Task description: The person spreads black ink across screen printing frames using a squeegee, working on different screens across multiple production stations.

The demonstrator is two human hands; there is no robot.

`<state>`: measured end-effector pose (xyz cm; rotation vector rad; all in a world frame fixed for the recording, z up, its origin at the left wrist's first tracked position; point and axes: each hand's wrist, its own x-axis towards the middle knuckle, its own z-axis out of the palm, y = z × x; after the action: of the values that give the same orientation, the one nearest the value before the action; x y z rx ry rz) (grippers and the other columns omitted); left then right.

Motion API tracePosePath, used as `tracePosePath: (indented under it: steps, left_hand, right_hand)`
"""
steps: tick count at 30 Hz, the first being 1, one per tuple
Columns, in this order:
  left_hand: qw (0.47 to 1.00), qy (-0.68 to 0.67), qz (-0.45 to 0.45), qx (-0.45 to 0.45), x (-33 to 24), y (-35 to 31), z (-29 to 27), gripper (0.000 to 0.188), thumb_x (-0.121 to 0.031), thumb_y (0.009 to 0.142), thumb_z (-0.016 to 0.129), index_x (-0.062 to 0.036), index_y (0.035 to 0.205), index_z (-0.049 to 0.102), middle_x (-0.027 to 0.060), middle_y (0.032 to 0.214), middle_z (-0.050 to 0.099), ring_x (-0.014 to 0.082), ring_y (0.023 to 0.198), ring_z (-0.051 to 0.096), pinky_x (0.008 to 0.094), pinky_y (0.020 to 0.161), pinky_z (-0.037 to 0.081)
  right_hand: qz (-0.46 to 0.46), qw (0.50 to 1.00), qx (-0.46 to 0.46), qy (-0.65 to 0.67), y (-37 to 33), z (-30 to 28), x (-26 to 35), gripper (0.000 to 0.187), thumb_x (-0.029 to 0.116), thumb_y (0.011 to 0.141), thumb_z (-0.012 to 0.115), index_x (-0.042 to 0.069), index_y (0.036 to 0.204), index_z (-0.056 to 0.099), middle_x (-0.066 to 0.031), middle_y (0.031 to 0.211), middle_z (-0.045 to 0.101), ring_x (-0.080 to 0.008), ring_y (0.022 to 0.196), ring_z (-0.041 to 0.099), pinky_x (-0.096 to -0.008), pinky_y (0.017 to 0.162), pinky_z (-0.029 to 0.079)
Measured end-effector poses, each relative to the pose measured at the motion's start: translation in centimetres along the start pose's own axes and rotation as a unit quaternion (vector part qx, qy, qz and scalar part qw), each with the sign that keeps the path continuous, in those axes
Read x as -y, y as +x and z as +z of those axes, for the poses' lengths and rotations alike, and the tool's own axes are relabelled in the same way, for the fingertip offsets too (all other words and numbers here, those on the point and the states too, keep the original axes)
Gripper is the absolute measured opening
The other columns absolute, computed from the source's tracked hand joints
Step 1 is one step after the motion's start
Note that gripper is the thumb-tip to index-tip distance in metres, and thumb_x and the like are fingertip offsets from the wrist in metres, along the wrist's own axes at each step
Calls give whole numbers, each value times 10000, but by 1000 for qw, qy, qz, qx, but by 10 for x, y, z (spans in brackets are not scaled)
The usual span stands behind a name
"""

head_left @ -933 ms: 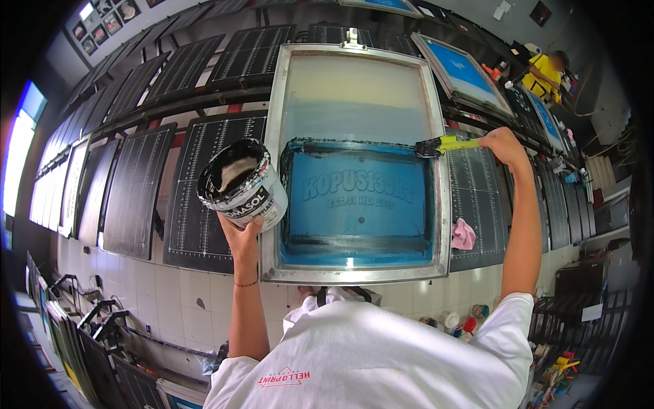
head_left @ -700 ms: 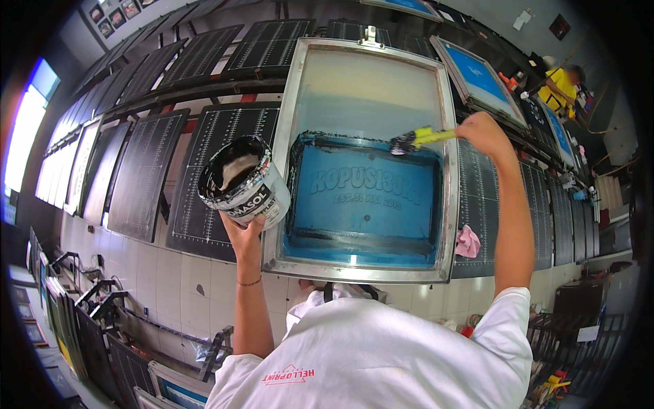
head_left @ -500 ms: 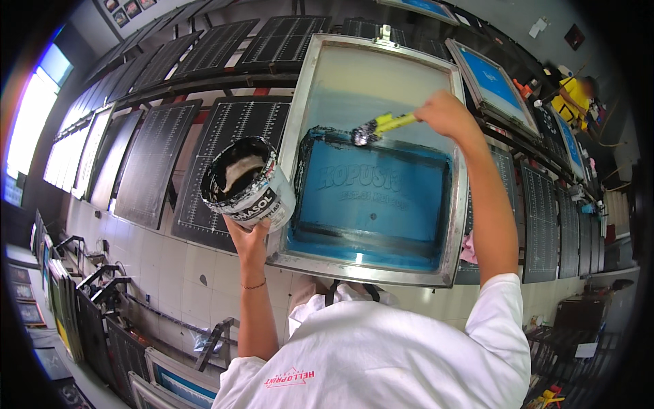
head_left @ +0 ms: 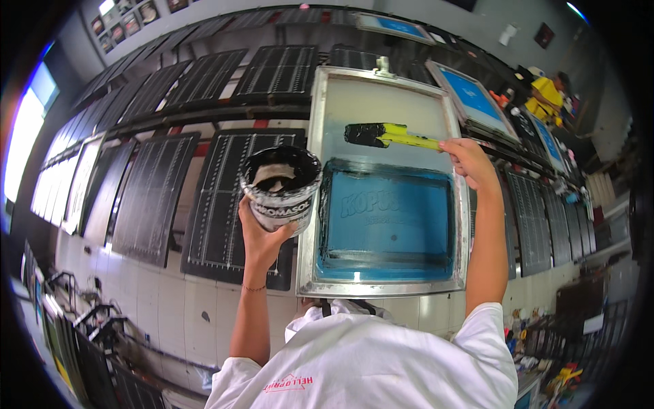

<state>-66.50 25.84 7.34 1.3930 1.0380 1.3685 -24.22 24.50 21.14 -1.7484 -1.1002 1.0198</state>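
Spatula (head_left: pixel 395 138) sits pinched by its near end in my right hand (head_left: pixel 470 163), its long axis running leftward over the framed screen (head_left: pixel 392 178); left of its black blade (head_left: pixel 364 135), my left hand (head_left: pixel 264 238) clasps a dark-smeared tub (head_left: pixel 289 202).

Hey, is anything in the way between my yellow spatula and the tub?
Nothing loose shows between the spatula and the tub; only the metal frame's left rail crosses that gap in this view, seemingly beneath both.

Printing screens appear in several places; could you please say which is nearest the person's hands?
The large screen directly in front, under the yellow-handled spatula; others, like the bright-blue screen at upper right, are farther off.
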Motion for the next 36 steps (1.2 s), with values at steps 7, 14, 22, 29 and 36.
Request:
tracePosePath:
  steps: [7, 14, 22, 29, 36]
  left_hand:
    - [974, 145, 71, 157, -17, 53, 70, 1008, -300, 586, 856, 85, 1366, 347, 219, 1234, 455, 364, 1216, 405, 450, 1065, 354]
    - [973, 90, 87, 192, -20, 62, 114, 992, -301, 610, 862, 105, 1351, 343, 233, 1235, 461, 348, 1208, 426, 460, 1054, 360]
    - [988, -41, 39, 144, -8, 60, 123, 777, -130, 731, 825, 82, 1319, 362, 152, 1174, 554, 206, 1048, 568, 326, 930, 474]
    - [988, -110, 16, 110, 3, 34, 69, 904, -211, 739, 856, 13, 1427, 314, 123, 1286, 502, 203, 1168, 517, 328, 1010, 424]
    - [990, -133, -10, 45, 19, 10, 42, 970, -272, 736, 861, 10, 1471, 294, 126, 1351, 488, 226, 1240, 482, 375, 1082, 367]
  right_hand:
    - [-338, 858, -204, -328, -139, 23, 31, 178, 179, 870, 710, 97, 1028, 715, -9, 664, 466, -114, 593, 485, -295, 510, 392]
    - [-338, 741, -231, -532, -228, 21, 43, 287, 53, 743, 744, 116, 1022, 734, -44, 693, 445, -215, 579, 501, -351, 518, 410]
    - [-172, 848, -319, -387, -264, -14, -8, 215, 61, 837, 695, 46, 1052, 701, -65, 751, 569, -182, 638, 564, -321, 559, 434]
    - [91, 916, -333, -204, -296, -8, -105, 306, 217, 866, 688, -32, 1044, 685, -95, 674, 582, -132, 615, 526, -329, 571, 415]
    - [126, 874, -311, -350, -288, 11, -108, 333, 273, 864, 668, -58, 901, 690, -216, 661, 627, -340, 598, 618, -418, 599, 456]
